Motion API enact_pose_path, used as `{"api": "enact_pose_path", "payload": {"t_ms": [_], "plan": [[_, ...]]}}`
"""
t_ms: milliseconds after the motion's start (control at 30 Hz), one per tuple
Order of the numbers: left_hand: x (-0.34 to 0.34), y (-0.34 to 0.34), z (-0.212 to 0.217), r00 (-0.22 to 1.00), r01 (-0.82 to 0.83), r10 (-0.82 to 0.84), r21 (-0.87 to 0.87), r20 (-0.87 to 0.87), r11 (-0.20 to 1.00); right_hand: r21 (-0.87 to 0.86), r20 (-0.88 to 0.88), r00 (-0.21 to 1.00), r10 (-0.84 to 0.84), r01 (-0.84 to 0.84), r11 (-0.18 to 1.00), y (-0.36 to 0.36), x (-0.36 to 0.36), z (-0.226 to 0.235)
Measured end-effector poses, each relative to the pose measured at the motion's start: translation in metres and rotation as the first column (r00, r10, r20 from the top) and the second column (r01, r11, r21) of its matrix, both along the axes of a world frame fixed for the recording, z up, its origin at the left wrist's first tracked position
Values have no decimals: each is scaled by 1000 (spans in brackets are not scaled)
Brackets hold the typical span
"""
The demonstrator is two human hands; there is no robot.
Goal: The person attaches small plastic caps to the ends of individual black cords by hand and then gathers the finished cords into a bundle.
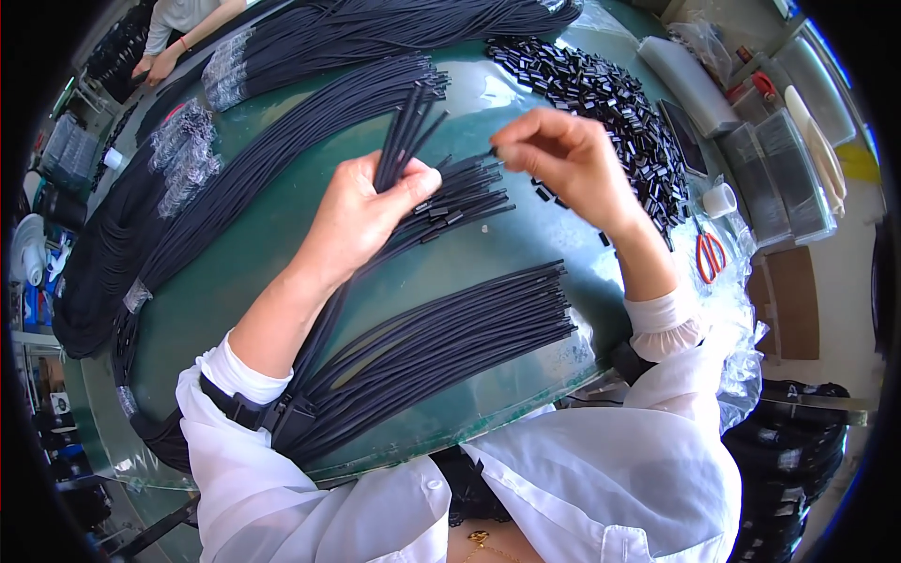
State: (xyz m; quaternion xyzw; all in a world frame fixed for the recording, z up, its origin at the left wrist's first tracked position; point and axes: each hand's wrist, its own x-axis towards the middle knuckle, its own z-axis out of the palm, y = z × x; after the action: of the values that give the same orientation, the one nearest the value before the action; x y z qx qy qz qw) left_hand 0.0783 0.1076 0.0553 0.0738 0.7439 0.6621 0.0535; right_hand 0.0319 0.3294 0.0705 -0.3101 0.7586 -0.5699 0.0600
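Observation:
My left hand (361,211) is closed around a bunch of thin black cables (402,141), their cut ends sticking up past the thumb. Just right of it, more black cable ends (460,197) lie fanned over the green table, some with short black sleeves on them. Above these ends my right hand (568,159) pinches thumb and forefinger together. A tiny dark bit shows at its fingertips; whether it is a sleeve or a cable tip I cannot tell. A big pile of short black sleeves (610,103) spreads behind and right of that hand.
Nearer me lies another cable bundle (450,328) on the green table (225,314). Long wrapped bundles (272,141) curve along the left and back. At right are red-handled scissors (710,256), a white roll (720,201), a dark phone-like slab (682,138) and clear plastic. Another person's hands (161,68) show far left.

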Motion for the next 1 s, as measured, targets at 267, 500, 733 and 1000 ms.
{"api": "enact_pose_path", "payload": {"t_ms": [267,500,733,1000], "plan": [[0,3,3,980,135,-144,70,137,988,134,46,997,60,-65,989,-18,19,8],[-13,-17,-7,997,-10,15,69,-76,998,477,-388,870,-303,471,742,37,-55,-11],[-3,-6,-1,988,19,-53,229,143,973,517,-629,714,-307,679,521,65,-87,-39],[-4,-4,-3,999,33,-34,52,33,998,-179,415,904,-101,190,965,-7,-17,-4]]}}
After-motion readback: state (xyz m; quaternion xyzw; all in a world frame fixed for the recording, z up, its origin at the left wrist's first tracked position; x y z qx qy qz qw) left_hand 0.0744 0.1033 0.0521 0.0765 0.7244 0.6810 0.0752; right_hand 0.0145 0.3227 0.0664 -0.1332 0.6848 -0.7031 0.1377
